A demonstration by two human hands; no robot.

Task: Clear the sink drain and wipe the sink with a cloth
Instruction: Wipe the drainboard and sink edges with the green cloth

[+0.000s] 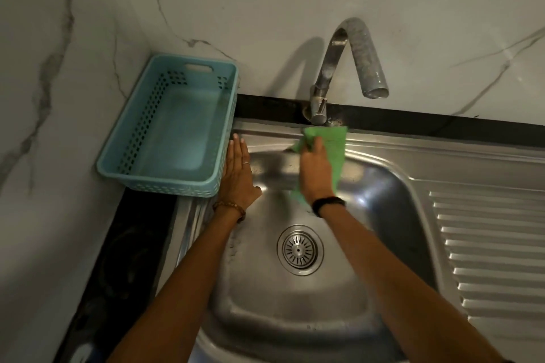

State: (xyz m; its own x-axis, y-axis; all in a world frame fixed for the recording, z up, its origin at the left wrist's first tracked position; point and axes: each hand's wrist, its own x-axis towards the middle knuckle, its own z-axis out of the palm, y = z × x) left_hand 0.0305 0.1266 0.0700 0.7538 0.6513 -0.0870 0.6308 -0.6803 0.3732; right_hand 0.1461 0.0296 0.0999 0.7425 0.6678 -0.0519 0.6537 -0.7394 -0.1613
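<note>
A steel sink (295, 309) fills the lower middle of the head view, with its round drain strainer (300, 250) bare in the basin floor. My right hand (315, 171) presses a green cloth (333, 144) against the sink's back rim, just below the tap's base. My left hand (237, 174) lies flat, fingers together, on the sink's left rim beside the basket; it holds nothing.
A curved steel tap (348, 65) rises behind the sink, its spout over the basin. A light blue perforated basket (124, 162) stands at the back left corner, touching the marble wall. The ribbed draining board (489, 250) lies to the right. A black counter strip (118, 259) runs along the left.
</note>
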